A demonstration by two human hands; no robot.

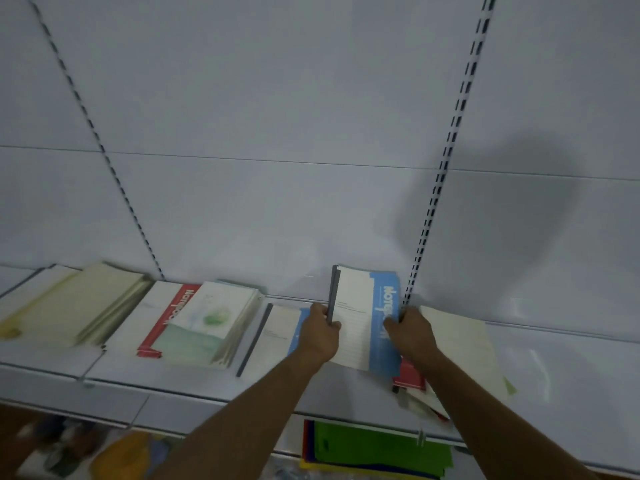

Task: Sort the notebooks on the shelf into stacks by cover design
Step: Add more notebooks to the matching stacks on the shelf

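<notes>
Both hands hold one notebook with a white cover, a broad blue band and a dark grey spine (363, 317), lifted and tilted above the white metal shelf (207, 386). The left hand (320, 332) clamps the spine edge, thumb on the cover and fingers curled behind; the right hand (410, 332) pinches the blue-band edge, fingers closed on it. The blue band carries white lettering that reads as "Notebook", partly covered by the right hand.

Taking the held notebook as the landmark: just to its left, flat on the shelf, lies another white-and-blue notebook with a grey spine (273, 337), partly hidden by the left hand. Further left sits a white notebook with a red band (162, 320), and overlapping its right side is a stack of pale notebooks with a green watercolour design (207, 327). Furthest left — near the edge of view — is a stack of cream-yellow notebooks (79, 303).

To the right of the held notebook and partly under it lies a pale cream notebook (464, 344); below the right wrist a red-edged notebook (410, 377) shows from the same loose pile, with more pale covers I cannot tell apart.

Behind the held notebook a slotted upright (446, 161) runs up the white back panel. Below the shelf — on the lower level — lie bright green folders (381, 445).
</notes>
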